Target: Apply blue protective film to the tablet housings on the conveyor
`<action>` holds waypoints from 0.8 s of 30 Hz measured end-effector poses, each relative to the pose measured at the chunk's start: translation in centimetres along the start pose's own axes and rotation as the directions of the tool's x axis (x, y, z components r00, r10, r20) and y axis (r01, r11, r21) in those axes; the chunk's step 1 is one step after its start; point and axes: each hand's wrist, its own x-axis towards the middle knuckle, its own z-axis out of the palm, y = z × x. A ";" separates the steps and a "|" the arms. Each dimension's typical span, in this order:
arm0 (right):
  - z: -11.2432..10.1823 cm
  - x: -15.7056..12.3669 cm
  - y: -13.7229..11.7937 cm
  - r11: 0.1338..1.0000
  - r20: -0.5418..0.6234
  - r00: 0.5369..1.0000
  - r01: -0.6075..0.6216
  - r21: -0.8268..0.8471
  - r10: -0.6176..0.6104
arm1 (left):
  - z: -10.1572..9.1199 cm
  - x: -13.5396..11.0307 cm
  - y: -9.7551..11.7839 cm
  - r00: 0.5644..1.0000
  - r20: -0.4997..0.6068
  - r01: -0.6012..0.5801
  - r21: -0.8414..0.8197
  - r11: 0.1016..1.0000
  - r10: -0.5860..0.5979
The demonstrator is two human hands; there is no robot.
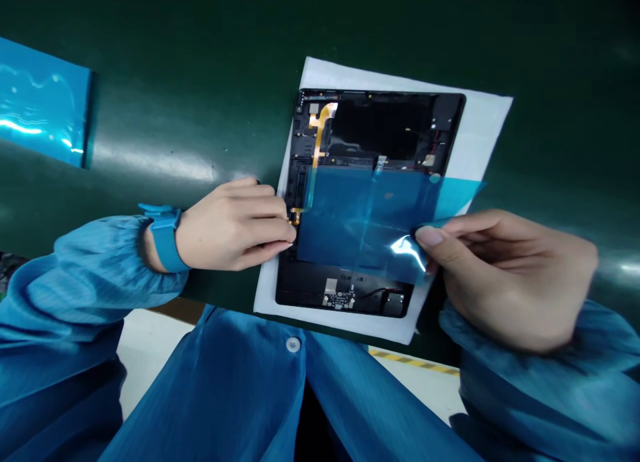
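An opened black tablet chassis (pixel 395 125) lies on a white sheet (pixel 480 129) on the dark green work surface. An orange flex cable (pixel 318 132) runs down its left side. A translucent blue film (pixel 360 215) covers its middle. My right hand (pixel 500 269) pinches the film's lifted right corner between thumb and fingers. My left hand (pixel 235 225), fingers pressed together, rests its fingertips on the chassis's left edge beside the film. A blue wrist strap (pixel 165 239) sits on my left wrist.
Another piece of shiny blue film (pixel 43 102) lies at the far left of the green surface (pixel 175 62). My blue coat (pixel 250 395) fills the bottom of the view. The table's front edge and a pale floor with a yellow stripe (pixel 415 361) show below.
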 end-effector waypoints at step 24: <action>0.0 -0.2 0.0 1.000 -0.004 1.000 0.004 -0.007 -0.004 | 0.0 0.1 0.0 0.999 0.012 0.031 -0.039 0.999 -0.030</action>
